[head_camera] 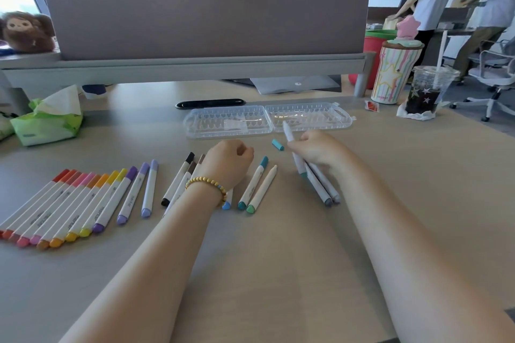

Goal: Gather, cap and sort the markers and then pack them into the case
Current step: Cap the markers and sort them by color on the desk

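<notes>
Wooden desk [278, 273] held the open clear case [267, 120] near the back, markers [69, 203] lined up at the left. Right hand [317, 147] gripped a few markers; left hand [228, 161] was curled over others, holding nothing I could see. One teal cap [277, 145] lay between the hands. Tissues [47, 122] sat far left, cups [426, 92] far right.

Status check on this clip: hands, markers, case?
Right hand grips several markers. Left hand curled over brown markers, grip unclear. Case open, empty. Loose teal cap on desk.

Teal loose cap [277, 144]; clear case [267, 120]; green tissue pack [47, 122].
</notes>
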### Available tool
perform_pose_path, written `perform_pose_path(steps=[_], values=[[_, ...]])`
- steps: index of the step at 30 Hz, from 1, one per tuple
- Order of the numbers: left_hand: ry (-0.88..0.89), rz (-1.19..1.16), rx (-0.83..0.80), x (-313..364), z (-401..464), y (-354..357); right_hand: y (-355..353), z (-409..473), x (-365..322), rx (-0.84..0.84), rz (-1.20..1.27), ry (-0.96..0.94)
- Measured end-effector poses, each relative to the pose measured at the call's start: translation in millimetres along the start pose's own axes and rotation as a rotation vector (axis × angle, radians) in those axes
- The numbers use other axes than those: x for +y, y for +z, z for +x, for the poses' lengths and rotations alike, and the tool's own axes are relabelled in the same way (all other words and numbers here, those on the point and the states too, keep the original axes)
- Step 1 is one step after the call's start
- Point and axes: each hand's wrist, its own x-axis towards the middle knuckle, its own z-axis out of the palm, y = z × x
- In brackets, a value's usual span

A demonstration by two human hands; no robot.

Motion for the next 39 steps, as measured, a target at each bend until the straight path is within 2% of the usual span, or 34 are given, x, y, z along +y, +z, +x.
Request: perform_pose_path(steps=[2, 6, 11, 14, 16, 19, 24, 27, 30, 32, 36, 39], values=[[0.001, -0.176, -0.028, 5, 0, 0, -7, 1, 3, -0.028, 0.239, -0.015], [-0.059, -0.481, -0.135, 13, -3, -1, 0, 5, 3, -0.099, 0.487, -0.062], [0.024, -0.403, -0.264, 16, -6, -5, 11, 6, 0, -0.107, 0.594, -0.095], [0.004, -0.397, -0.225, 14, -6, -7, 14, 6, -4, -0.128, 0.611, -0.110], [-0.076, -0.451, -0.193, 11, -4, -9, 14, 11, -4, -0.021, 0.615, -0.069], [-0.171, -0.518, -0.150, 7, -1, -13, 23, 29, -2, 0.226, 0.414, -0.036], [-0.190, -0.591, -0.159, 4, 0, -12, 45, 54, -3, 0.218, -0.361, -0.130], [-0.197, -0.609, -0.149, 3, 0, -13, 47, 60, -6, 0.260, -0.574, -0.188], [-0.197, -0.632, -0.139, 4, 0, -14, 45, 62, -12, 0.231, -0.621, -0.206], [-0.212, -0.655, -0.135, 4, -1, -14, 41, 59, -14, 0.260, -0.422, -0.200], [-0.220, -0.683, -0.123, 8, -3, -13, 22, 35, -14, 0.208, 0.367, -0.134], [-0.200, -0.575, -0.159, 12, -4, -10, 8, 18, -5, 0.117, 0.844, -0.071]])
